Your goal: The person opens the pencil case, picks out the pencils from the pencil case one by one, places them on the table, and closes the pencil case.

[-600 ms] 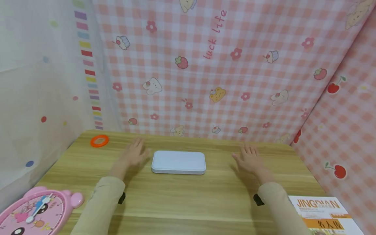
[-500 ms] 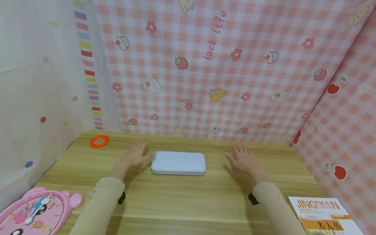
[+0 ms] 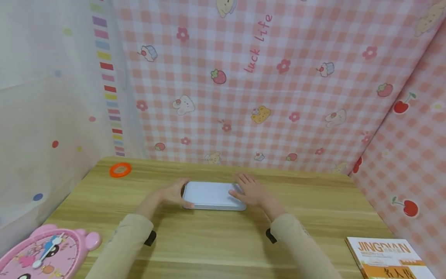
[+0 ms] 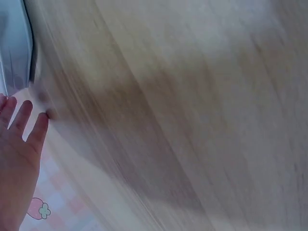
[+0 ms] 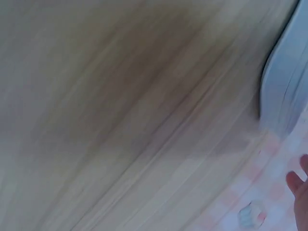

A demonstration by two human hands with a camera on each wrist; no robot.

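Observation:
A flat white box with rounded corners and a lid seam lies on the wooden table. My left hand spans its left end, thumb at the front edge and fingers at the back corner. My right hand is over the right end, thumb across the top and fingers stretched out past the back corner. In the left wrist view the fingers of my left hand reach toward the end of the box. The right wrist view shows the box with fingertips of my right hand below it.
An orange ring lies at the table's back left. A pink clock sits at the front left, and a book at the front right. Checkered cloth hangs behind the wooden table.
Both hands have moved inward to the box. The left thumb has come to its front edge, and the right hand has shifted left over its right end. The view has shifted slightly.

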